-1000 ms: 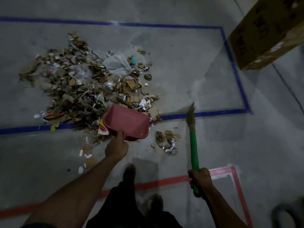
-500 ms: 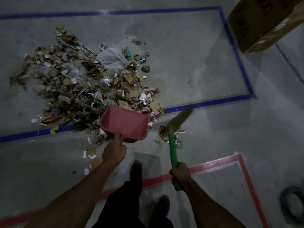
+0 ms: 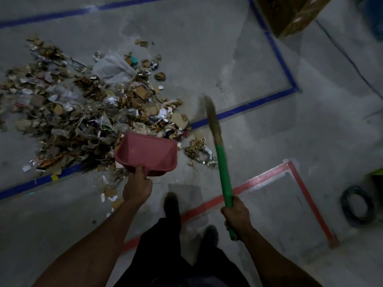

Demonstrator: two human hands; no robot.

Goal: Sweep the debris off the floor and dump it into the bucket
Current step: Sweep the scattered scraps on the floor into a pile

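Sweeping step in hand. Pink plastic dustpan point(image 3: 148, 153) is gripped by left hand point(image 3: 137, 186), mouth at heap of cardboard and foil debris point(image 3: 83, 108). Green-handled broom point(image 3: 220, 164), clasped by right hand point(image 3: 237, 215), is raised at 1 o'clock. Next, likely: small clump point(image 3: 198, 151) brushed toward 9 o'clock into pan. Bucket unseen.

Dim, murky wide-angle view, motion-blurred broom point(image 3: 213, 121), darker corners, soft debris point(image 3: 83, 108).

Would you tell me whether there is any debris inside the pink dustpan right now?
No, the pink dustpan held by the left hand shows only its bare inner surface, while the debris pile lies on the floor beyond its lip.
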